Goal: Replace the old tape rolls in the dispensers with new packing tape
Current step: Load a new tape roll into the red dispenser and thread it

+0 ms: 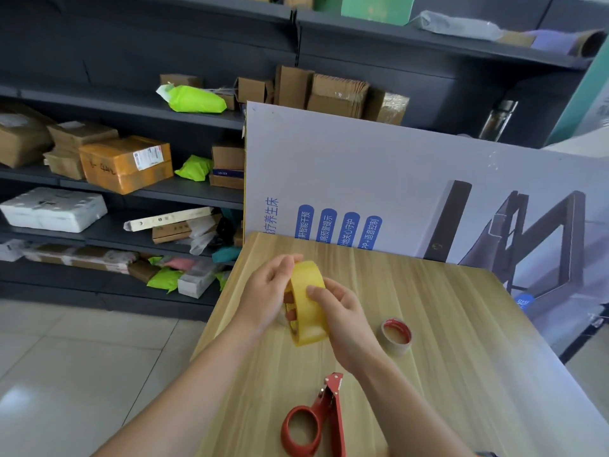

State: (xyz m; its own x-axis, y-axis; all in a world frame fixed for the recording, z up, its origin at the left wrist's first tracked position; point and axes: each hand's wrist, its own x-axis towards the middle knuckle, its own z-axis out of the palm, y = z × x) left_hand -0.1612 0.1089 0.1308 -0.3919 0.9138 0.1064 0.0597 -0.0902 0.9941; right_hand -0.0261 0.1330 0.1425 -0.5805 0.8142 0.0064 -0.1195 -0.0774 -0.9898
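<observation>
A full roll of yellow packing tape (308, 311) is held upright above the wooden table (445, 324), with red parts showing inside its core. My left hand (268, 291) grips its left side, fingers curled over the top rim. My right hand (342, 315) holds its right side, thumb pressed on the outer face. A nearly used-up roll (396, 334), a brown cardboard core with a red inner part, lies flat on the table to the right. A red tape dispenser (316, 420) with an empty ring lies near the table's front edge.
A large printed board (395, 179) leans upright along the table's far edge. Dark shelves (131, 192) with cardboard boxes and green parcels stand to the left. Tiled floor (82, 357) lies left of the table.
</observation>
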